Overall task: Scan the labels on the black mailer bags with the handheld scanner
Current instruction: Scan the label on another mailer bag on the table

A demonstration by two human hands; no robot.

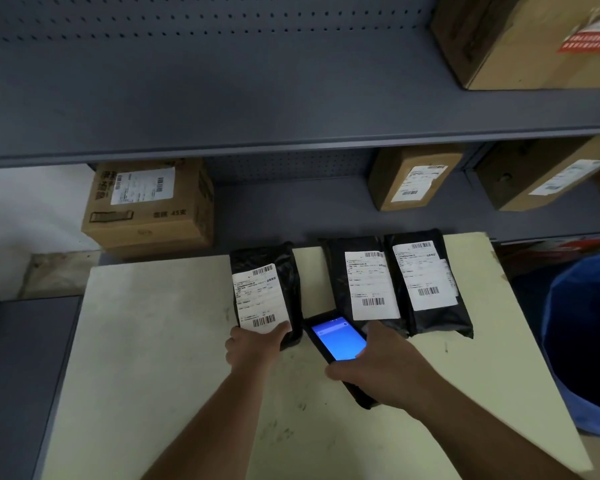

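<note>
Table (pixel 146 341): L hand (pixel 253 344) grips left mailer bag (pixel 284 271), R hand (pixel 385 368) holds scanner (pixel 338 339)

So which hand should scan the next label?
Probably the right hand: it already holds the scanner, its tip between the left bag and the middle bag. The left hand is busy gripping the left bag's near end.

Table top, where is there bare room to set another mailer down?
The table is bare left of the left hand, and near the front edge between the forearms. The far right is crowded: three black mailer bags, with the scanner in the right hand.
</note>
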